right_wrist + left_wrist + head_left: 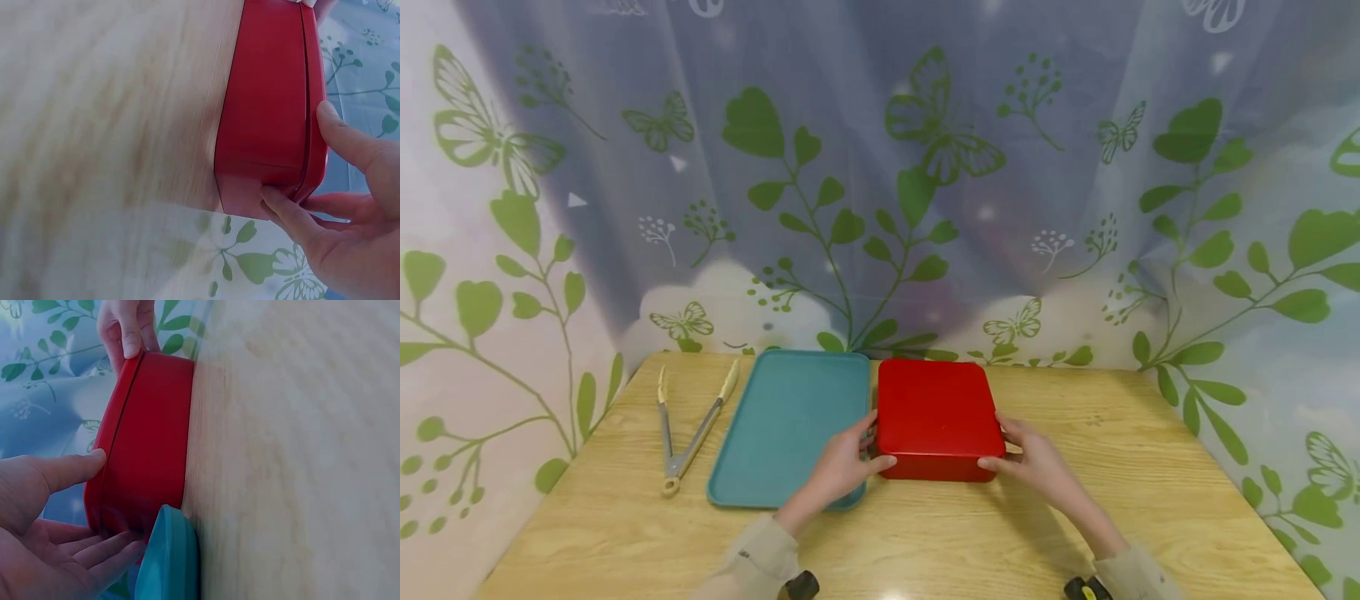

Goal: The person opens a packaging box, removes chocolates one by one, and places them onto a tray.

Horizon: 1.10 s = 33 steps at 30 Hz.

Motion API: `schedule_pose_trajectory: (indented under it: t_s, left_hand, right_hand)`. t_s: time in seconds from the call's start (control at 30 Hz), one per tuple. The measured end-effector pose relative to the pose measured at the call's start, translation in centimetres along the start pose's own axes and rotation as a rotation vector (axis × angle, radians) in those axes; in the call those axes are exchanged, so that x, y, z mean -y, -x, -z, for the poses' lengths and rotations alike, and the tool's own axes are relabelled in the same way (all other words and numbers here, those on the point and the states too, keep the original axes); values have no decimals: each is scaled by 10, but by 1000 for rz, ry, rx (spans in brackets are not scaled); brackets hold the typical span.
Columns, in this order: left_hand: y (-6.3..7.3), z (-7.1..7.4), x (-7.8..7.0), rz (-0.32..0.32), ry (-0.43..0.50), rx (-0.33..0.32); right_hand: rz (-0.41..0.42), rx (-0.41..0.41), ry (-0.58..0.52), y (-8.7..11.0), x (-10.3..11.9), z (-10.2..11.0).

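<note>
A red square box [936,408] with a fitted lid [316,87] sits on the wooden table, its lid on. My left hand [844,461] holds its near left corner. In the left wrist view that thumb lies on the lid's edge, while the fingers bend along the side. At the near right corner my right hand [1033,457] holds the box likewise, with the thumb on the lid rim and fingers against the side wall. Close by the left hand lies a teal tray [790,425], its near right corner partly behind the left hand and wrist.
Metal tongs [688,446] with beige tips lie spread at the table's left, beside the tray. A curtain [865,167] printed with leaves and butterflies hangs at the table's back edge and sides. The wooden table [1150,467] extends right of the box.
</note>
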<state>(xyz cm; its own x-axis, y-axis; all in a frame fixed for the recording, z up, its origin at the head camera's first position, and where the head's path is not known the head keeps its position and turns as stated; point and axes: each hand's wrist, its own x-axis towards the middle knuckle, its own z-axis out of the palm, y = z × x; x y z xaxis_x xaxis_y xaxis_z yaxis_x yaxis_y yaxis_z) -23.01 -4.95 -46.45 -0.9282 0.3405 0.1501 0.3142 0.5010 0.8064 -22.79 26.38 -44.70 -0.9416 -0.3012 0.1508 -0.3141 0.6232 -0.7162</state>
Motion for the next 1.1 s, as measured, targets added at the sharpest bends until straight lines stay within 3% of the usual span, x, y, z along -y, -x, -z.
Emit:
schedule_pose_trajectory:
  t_s: [0.1,0.33,0.67,0.9,1.1]
  left_hand:
    - [7,3,-2,2,-8,0]
    - [23,6,-1,12,48,24]
    - [42,6,-6,38,57,24]
    - [44,8,-7,52,83,32]
    - [35,13,-6,43,111,-36]
  right_hand:
    - [-2,11,-40,5,3,-3]
    - [-7,7,-28,19,9,-6]
    - [-35,28,-7,34,19,-7]
    - [-39,63,19,35,22,-3]
    - [-140,69,17,28,27,8]
